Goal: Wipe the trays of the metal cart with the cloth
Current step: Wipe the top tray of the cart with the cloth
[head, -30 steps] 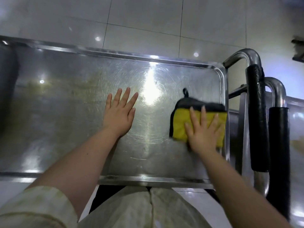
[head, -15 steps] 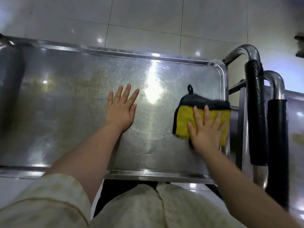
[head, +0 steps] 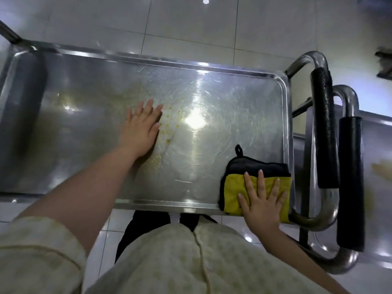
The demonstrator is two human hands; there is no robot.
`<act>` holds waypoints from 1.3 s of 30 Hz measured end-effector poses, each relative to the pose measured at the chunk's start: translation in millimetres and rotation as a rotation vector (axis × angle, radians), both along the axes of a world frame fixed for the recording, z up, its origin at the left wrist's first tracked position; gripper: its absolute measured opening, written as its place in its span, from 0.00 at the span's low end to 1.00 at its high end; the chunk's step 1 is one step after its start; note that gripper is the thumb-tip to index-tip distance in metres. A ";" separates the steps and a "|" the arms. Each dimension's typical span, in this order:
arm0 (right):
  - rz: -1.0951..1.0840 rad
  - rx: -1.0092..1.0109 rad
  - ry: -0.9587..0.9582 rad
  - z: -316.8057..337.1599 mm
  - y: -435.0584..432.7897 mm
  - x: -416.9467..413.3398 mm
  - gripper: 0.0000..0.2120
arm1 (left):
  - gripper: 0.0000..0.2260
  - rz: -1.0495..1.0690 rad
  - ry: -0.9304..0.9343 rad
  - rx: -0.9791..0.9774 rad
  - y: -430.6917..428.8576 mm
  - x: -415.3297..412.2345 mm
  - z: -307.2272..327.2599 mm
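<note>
Folded cloth (head: 233, 192) – yellow face, dark grey backing, hanging loop

Glossy scratched steel tray (head: 233, 107) (swirl marks at its middle); plush yellow-and-grey cloth (head: 233, 194) at 5 o'clock; matt black foam grips (head: 323, 128) at 3 o'clock; shiny tiled floor (head: 191, 24).

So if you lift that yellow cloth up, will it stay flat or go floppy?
Probably floppy: the cloth lies folded in soft, plush layers. It looks thin, so it is likely light. Under the flat right hand it should slide easily on the smooth, shiny tray.
</note>
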State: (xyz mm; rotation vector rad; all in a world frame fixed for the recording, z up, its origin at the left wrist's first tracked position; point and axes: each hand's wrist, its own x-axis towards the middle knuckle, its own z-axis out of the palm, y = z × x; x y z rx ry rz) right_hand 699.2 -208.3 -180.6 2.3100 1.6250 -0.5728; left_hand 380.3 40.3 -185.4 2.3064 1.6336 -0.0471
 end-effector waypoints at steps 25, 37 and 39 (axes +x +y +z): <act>-0.211 0.116 0.061 -4.2 230.5 -248.3 0.27 | 0.25 -0.161 0.038 -0.027 13.1 -123.5 -23.7; -0.062 0.114 0.012 -10.9 126.4 -290.7 0.29 | 0.27 -0.155 0.006 0.014 10.7 -124.2 -31.4; -0.001 0.102 0.022 -9.9 83.1 -304.4 0.29 | 0.27 -0.151 0.011 0.018 10.1 -124.5 -32.4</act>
